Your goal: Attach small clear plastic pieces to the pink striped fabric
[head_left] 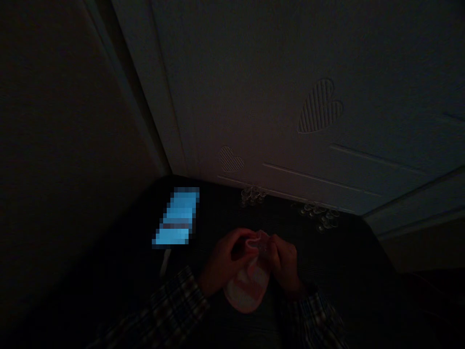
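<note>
In dim light, a small pinkish cloth pouch with a rounded bottom and a crinkled upper edge hangs or rests between my hands. My left hand curls around its left side, thumb and fingers closed on the upper edge. My right hand is closed in a pinch on the upper right of the edge. The pouch's opening sits between the fingers of both hands. Whether anything is inside it I cannot make out.
A lit phone lies to the left on the dark table, with a pale cable below it. Two clusters of small shiny round things, one left and one right, lie along the back by a pale panel with raised hearts.
</note>
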Demonstrator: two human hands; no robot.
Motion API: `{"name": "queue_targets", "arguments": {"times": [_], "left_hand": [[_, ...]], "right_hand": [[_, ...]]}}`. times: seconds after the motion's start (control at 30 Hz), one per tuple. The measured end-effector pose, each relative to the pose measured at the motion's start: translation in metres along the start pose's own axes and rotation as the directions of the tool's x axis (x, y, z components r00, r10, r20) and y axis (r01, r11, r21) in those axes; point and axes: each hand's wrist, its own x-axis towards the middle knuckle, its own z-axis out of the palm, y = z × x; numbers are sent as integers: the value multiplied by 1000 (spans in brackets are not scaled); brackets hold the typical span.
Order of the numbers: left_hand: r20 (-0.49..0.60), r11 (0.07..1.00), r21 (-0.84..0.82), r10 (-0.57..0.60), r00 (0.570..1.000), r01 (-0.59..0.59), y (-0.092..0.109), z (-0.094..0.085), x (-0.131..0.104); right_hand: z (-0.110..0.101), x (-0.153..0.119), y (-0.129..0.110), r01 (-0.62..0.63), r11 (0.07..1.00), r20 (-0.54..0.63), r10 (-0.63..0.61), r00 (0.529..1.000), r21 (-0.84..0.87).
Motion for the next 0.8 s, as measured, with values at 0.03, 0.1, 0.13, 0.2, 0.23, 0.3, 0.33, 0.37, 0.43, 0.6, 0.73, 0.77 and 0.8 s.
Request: {"name": "queue_targets", "arguments": {"times": [0.03, 0.1, 0.13, 0.2, 0.23, 0.3, 0.33, 0.37, 0.43, 0.6, 0.73, 0.77, 0.8], "left_hand": [[18, 1000, -1, -9, 1000, 9, 0, 0, 0], [64, 1000, 21, -18, 998, 16, -2, 1, -1], [83, 999, 39, -21, 996, 18, -3, 1, -1], [98, 997, 70, -31, 995, 24, -5, 1, -1], [96, 997, 77, -33, 995, 26, -6, 2, -1], [86, 996, 82, -30, 996, 23, -6, 2, -1], [87, 996, 84, -27, 996, 19, -6, 2, -1], [93, 996, 88, -23, 995, 15, -6, 2, -1], [109, 995, 95, -20, 994, 10, -5, 3, -1], [118, 997, 79, -9, 993, -1, -6, 4, -4], [107, 997, 76, -7, 994, -1, -8, 5, -7], [103, 997, 81, -13, 995, 4, -8, 5, -7], [103, 996, 86, -21, 995, 12, -8, 5, -8]], "right_hand": [[0, 0, 0, 0, 1000, -8, 0, 1000, -3], [0, 0, 0, 7, 1000, -29, -7, 1000, -12], [1, 0, 0, 12, 1000, -37, -13, 999, -16], [1, 0, 0, 15, 1000, -52, -16, 999, -18], [1, 0, 0, 13, 1000, -51, -14, 999, -15], [1, 0, 0, 6, 1000, -40, -6, 999, -6], [1, 0, 1, 2, 1000, -32, -2, 999, -1], [2, -1, 1, -4, 1000, -25, 4, 1000, 4], [3, -2, 3, -28, 999, -3, 28, 1000, 25], [4, -3, 5, -60, 998, 7, 60, 998, 12], [4, -2, 5, -41, 999, 13, 41, 999, 6], [4, -2, 5, -41, 999, 20, 41, 999, 8], [4, -2, 5, -45, 999, 27, 45, 999, 6]]}}
